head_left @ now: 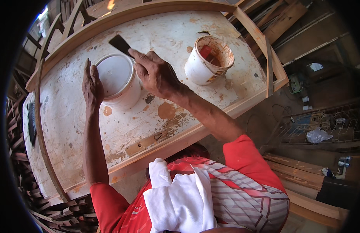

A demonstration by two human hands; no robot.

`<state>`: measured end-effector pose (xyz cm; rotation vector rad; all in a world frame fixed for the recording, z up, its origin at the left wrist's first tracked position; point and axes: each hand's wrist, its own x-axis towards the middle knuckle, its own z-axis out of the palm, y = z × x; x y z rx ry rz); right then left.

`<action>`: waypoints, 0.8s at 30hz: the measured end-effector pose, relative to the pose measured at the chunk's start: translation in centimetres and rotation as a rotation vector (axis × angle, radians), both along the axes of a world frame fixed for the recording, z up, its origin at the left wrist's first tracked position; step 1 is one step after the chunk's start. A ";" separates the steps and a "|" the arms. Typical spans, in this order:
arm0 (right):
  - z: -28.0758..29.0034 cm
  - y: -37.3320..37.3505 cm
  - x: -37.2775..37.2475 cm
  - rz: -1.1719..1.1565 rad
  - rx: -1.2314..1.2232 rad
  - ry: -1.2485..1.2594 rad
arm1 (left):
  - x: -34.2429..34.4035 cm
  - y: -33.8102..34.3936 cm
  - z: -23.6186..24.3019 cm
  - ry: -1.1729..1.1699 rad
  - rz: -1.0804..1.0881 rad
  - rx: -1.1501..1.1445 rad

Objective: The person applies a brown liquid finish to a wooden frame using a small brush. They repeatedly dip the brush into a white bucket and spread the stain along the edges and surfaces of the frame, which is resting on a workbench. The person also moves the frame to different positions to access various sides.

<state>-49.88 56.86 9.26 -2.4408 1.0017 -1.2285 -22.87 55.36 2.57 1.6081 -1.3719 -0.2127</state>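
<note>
Right hand: our right hand (156, 73) grips a putty knife (120, 44) over the white tub (117, 79).
Left hand: our left hand (92, 83) lies flat against the tub's side.
Risk: we could tip the tub by prying hard.
Nearby: stained bucket (209, 60) on the door (71, 128).

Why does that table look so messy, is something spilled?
The white board is blotched with brown patches where its coating has worn off, not fresh spills. The open tub is smeared with rusty-brown stains around its rim and outside.
</note>
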 end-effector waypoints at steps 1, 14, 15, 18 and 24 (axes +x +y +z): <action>1.4 0.3 0.1 -0.005 -0.051 -0.193 | -0.1 -0.2 0.0 -0.009 -0.019 0.018; 4.7 0.7 -1.0 0.046 -0.079 -0.096 | -2.1 1.1 0.6 -0.709 0.008 0.288; 5.4 0.5 -0.9 0.046 -0.159 -0.153 | -2.3 0.9 0.9 -0.591 0.001 0.249; 2.9 -0.8 -0.1 0.057 -0.228 -0.186 | -3.1 0.1 0.2 -0.342 -0.006 0.018; 0.6 -1.5 0.0 0.087 0.185 0.619 | -2.6 1.2 0.2 -0.206 0.036 -0.006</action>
